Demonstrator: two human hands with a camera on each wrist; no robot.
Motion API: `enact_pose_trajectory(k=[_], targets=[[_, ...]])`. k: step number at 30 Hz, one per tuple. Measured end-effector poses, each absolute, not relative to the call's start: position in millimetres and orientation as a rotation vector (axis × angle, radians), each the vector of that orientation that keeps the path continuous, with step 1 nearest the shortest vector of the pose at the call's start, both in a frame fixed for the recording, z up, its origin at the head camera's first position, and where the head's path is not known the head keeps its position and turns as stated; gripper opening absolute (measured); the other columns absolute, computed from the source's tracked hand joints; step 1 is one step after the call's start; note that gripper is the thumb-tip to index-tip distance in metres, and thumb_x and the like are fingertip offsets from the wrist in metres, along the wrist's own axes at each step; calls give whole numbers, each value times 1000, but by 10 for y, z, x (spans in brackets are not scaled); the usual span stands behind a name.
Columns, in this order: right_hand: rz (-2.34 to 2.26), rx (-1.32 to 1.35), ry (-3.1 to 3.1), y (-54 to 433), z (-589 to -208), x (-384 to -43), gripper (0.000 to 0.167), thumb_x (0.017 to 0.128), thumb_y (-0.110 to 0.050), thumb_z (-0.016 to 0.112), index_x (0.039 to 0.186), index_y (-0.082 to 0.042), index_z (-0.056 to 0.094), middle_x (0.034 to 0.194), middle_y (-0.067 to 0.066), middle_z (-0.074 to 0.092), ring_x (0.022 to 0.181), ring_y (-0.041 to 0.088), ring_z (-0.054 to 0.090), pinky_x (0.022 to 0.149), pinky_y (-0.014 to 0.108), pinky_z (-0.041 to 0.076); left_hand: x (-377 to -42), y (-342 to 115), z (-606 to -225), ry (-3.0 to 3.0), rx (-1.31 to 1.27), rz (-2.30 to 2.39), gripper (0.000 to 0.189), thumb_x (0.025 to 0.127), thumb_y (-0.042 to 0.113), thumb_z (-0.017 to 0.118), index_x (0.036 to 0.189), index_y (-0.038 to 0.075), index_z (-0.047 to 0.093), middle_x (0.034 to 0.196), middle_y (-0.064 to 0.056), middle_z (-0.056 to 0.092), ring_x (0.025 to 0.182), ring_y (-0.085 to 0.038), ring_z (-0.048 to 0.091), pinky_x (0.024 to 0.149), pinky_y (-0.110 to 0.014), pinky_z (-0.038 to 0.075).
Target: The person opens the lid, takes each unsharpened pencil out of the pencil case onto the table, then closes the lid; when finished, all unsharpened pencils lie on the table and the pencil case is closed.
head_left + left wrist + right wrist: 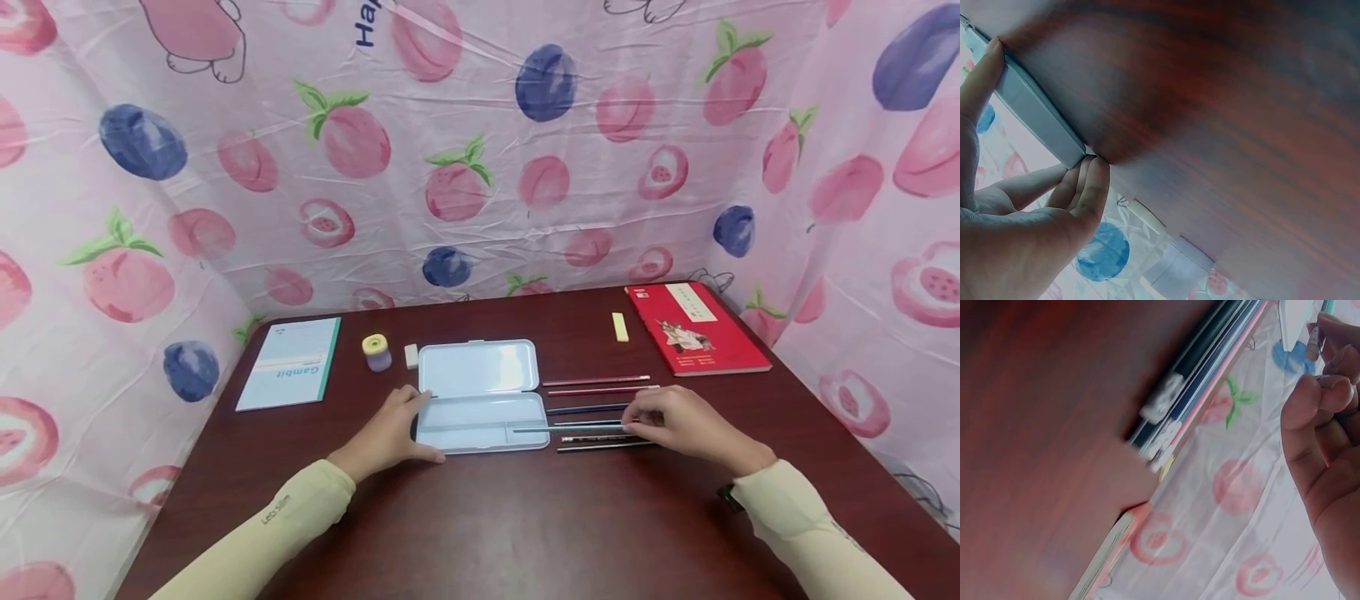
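An opened white pencil case (480, 437) lies mid-table with its lid folded back. My left hand (386, 429) grips its left end, thumb at the front edge and fingers toward the hinge; in the left wrist view the case's end wall (1041, 115) sits between thumb and fingers. My right hand (671, 421) pinches a light blue pencil (577, 428) near one end. The pencil reaches left, its far end over the case's lower tray. In the right wrist view the pencil's eraser end (1314, 345) shows at the fingertips. Red pencils (600, 390), a dark blue pencil (585, 409) and black pencils (600, 447) lie around that hand.
Behind the case's left side stand a white eraser (412, 357) and a yellow-topped small container (377, 353). A Gambit notepad (288, 364) lies left. At the back right are a yellow strip (619, 327) and a red book (697, 329). Patterned cloth hangs around the table.
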State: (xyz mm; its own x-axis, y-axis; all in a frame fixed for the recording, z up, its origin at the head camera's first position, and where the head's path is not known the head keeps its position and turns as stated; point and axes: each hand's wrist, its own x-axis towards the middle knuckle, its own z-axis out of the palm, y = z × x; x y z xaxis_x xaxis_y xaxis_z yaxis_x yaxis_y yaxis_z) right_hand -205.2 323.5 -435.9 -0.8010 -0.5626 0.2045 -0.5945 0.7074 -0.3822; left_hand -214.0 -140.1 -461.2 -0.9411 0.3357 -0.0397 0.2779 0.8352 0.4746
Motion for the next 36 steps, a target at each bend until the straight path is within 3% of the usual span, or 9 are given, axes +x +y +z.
enact_pose_trajectory(k=[17,26,36], targets=[[721,1048,-2884,3667,-4473,-1799,13,86,-18,89,91,-27,81,81,-22,64,69,-9,47,63,18,46,-2140,-1401,-4621,2891,482,719,107,72,49,98,157,4,51,137,-12,57,120,-23,51,107,-42,56],[681,966,-3031,3652,-4467,-1780,14,85,-22,91,83,-28,79,72,-22,53,65,-7,43,59,19,39,-2132,-1400,-4610,2886,497,727,106,73,48,99,157,3,51,136,-12,57,120,-22,51,105,-40,56],[715,939,-3036,3636,-4449,-1802,12,83,-26,93,85,-27,81,72,-21,57,63,-6,45,58,19,41,-2140,-1412,-4616,2888,500,719,107,73,49,98,157,5,51,137,-12,57,120,-23,51,105,-40,56]])
